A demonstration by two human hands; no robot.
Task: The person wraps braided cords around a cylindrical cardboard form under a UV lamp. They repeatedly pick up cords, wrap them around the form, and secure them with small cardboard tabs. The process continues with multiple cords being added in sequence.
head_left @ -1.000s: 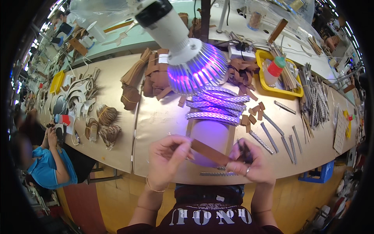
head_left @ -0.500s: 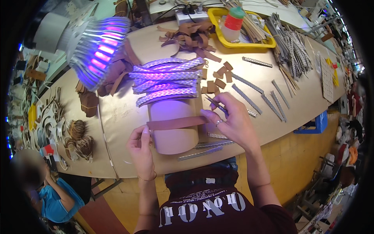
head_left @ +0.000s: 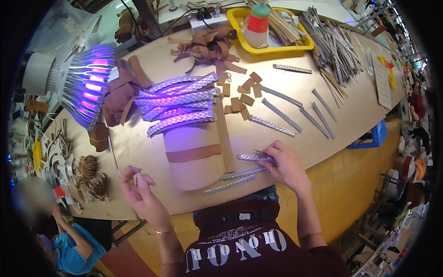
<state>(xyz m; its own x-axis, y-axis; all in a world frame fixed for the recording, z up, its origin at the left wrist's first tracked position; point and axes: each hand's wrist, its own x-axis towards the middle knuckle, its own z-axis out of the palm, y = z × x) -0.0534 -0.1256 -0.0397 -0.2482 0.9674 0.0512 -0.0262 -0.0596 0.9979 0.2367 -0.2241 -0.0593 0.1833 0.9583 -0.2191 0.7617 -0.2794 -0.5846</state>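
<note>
A tan cylinder (head_left: pixel 194 177) lies on the table before me with a brown leather strip (head_left: pixel 194 153) resting across its curved top. Silver braided straps (head_left: pixel 180 101) are stacked over its far end in purple light. My right hand (head_left: pixel 288 168) pinches one end of a short silver braided strip (head_left: pixel 247 157) just right of the cylinder. A dark pointed tool, its kind unclear, is also in that hand. Left of the cylinder, my left hand (head_left: pixel 145 196) is raised with bent fingers apart, holding nothing. Two more braided strips (head_left: pixel 230 184) lie by the cylinder's near end.
A finned lamp (head_left: pixel 90 85) glows at upper left. Brown leather scraps (head_left: pixel 203 48) and small brown pieces (head_left: pixel 242 101) lie behind. A yellow tray (head_left: pixel 277 50) holds a squeeze bottle (head_left: pixel 257 25). Several braided strips (head_left: pixel 281 115) lie to the right. A person in blue (head_left: pixel 78 249) is at lower left.
Both hands have let go of the brown strip, which now lies across the cylinder. My right hand has moved down to a braided strip; my left hand has moved left, away from the cylinder.
</note>
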